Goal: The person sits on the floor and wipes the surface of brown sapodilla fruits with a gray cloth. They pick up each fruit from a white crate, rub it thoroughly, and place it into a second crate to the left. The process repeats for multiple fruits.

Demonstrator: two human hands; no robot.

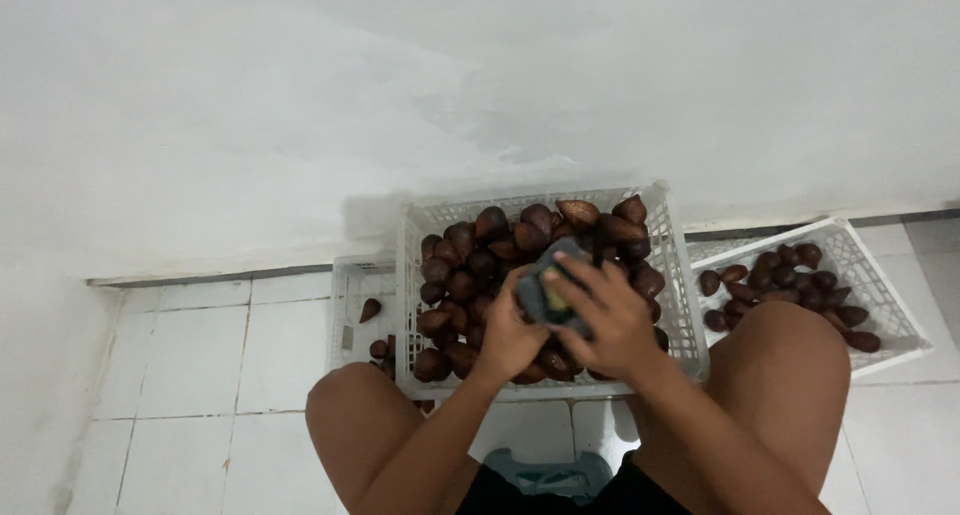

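Both my hands meet over a white plastic crate heaped with brown scaly snake fruits. My left hand and my right hand together clasp a dark grey cloth wrapped around something small with a greenish patch. What lies inside the cloth is mostly hidden; it could be one fruit. My bare knees frame the crate on either side.
A second white crate at the right holds a shallow layer of the same fruits. A third white crate at the left holds two or three fruits. White floor tiles and a white wall surround them. A grey-green stool shows between my legs.
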